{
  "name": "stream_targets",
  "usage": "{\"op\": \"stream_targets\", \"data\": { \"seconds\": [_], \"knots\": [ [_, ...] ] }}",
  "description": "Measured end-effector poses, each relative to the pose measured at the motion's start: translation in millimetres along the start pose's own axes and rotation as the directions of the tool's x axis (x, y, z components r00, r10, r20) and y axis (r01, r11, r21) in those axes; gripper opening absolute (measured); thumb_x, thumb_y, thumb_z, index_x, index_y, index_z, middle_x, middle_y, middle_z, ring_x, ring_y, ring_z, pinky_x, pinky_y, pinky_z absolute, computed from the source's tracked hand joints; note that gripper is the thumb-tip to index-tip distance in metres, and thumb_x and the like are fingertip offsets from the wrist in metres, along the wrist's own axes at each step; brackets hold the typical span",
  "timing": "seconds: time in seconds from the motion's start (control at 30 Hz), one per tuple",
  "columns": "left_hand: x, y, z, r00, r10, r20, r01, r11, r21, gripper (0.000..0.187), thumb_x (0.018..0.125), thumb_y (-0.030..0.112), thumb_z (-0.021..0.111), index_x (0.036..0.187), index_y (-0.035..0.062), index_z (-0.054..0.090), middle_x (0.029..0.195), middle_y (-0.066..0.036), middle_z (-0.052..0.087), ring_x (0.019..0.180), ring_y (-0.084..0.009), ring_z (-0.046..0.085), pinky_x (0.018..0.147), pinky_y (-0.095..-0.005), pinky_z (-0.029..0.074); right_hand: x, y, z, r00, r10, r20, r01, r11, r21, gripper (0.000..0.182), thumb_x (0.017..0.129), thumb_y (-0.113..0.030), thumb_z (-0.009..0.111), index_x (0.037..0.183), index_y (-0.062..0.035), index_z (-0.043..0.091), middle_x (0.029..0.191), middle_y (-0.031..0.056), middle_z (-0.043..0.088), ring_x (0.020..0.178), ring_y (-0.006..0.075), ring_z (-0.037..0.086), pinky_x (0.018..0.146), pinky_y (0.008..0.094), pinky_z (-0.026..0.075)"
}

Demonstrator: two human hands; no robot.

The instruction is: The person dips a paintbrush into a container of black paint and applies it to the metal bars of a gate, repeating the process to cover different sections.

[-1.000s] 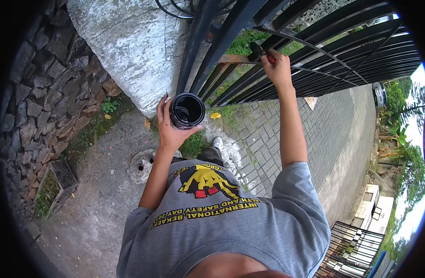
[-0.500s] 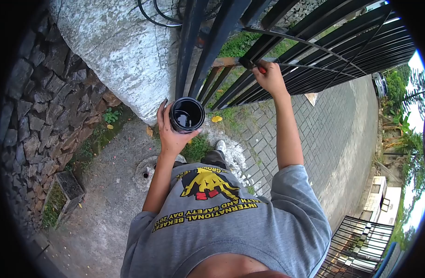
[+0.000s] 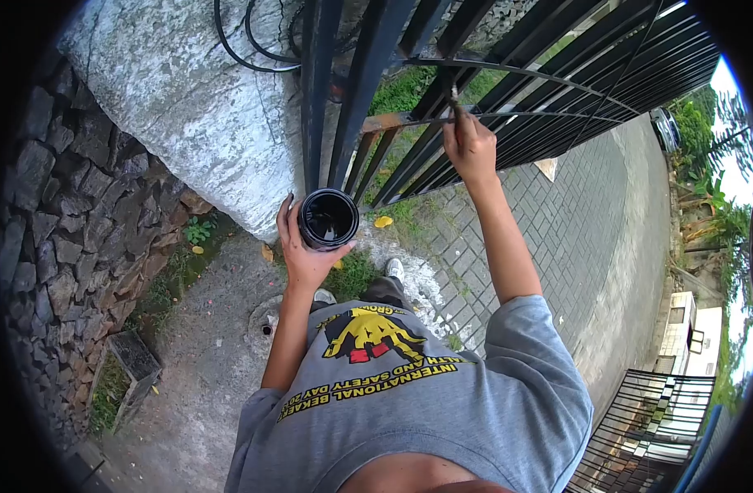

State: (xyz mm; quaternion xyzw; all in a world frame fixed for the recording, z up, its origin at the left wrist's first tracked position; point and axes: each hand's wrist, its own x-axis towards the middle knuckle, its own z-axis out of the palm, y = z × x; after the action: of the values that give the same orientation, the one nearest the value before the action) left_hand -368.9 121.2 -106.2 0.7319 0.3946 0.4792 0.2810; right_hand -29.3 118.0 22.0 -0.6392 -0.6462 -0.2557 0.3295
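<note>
My left hand (image 3: 302, 255) is wrapped round an open paint can (image 3: 329, 218) with glossy black paint inside; dark smears mark the fingers. My right hand (image 3: 472, 150) grips a paintbrush (image 3: 454, 97) by its handle, and the brush points up to the dark bars of a black metal gate (image 3: 516, 78). Its bristles are dark and hard to tell apart from the bar they lie against. A rusty brown patch (image 3: 382, 123) shows on the gate's cross rail, left of the brush.
A white-painted rock wall (image 3: 220, 123) stands left of the gate, with black cable (image 3: 245, 59) looped at its top. Stacked dark stones (image 3: 72, 238) and a concrete planter (image 3: 130, 374) lie further left. Paving (image 3: 590, 214) stretches to the right. My shoe (image 3: 395, 269) is below the can.
My right hand has turned, and the brush has swung from pointing left to pointing upward along a bar. My left hand still holds the can, and the view has shifted slightly.
</note>
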Motion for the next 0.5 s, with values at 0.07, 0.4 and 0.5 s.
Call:
{"op": "stream_targets", "data": {
  "seconds": [0.07,0.4,0.5],
  "knots": [
    [-0.2,-1.5,-2.2,1.000,-0.009,-0.006,0.010,1.000,0.010,0.112,0.055,0.034,0.102,0.147,0.0041,0.045,0.153,-0.023,0.039,0.139,-0.0406,0.048,0.112,-0.0506,0.047,-7.7,-1.8,-2.7,0.998,-0.011,-0.057,0.010,1.000,-0.024,0.025,0.088,-0.010,0.073,0.110,0.0006,0.067,0.079,0.0144,0.067,0.067,0.0345,0.069,0.057,0.0446,0.054],
    [2.8,-4.0,-3.4,0.999,-0.045,-0.012,0.045,0.999,-0.003,0.112,0.055,0.034,0.102,0.147,0.0047,0.045,0.153,-0.023,0.040,0.137,-0.0408,0.050,0.110,-0.0511,0.050,-26.0,-7.2,0.8,0.999,-0.015,0.038,0.016,1.000,-0.015,0.023,0.087,-0.007,0.073,0.106,0.0039,0.065,0.081,0.0148,0.070,0.064,0.0323,0.069,0.057,0.0417,0.056],
    [3.9,-2.1,-2.9,1.000,-0.015,-0.008,0.015,0.999,0.031,0.111,0.055,0.035,0.102,0.146,0.0047,0.046,0.152,-0.023,0.040,0.136,-0.0408,0.051,0.109,-0.0508,0.051,-28.4,-14.2,5.3,0.998,0.054,0.027,-0.054,0.998,-0.026,0.018,0.086,-0.005,0.073,0.101,0.0015,0.065,0.076,0.0172,0.067,0.063,0.0353,0.069,0.056,0.0431,0.054]
  ]
}}
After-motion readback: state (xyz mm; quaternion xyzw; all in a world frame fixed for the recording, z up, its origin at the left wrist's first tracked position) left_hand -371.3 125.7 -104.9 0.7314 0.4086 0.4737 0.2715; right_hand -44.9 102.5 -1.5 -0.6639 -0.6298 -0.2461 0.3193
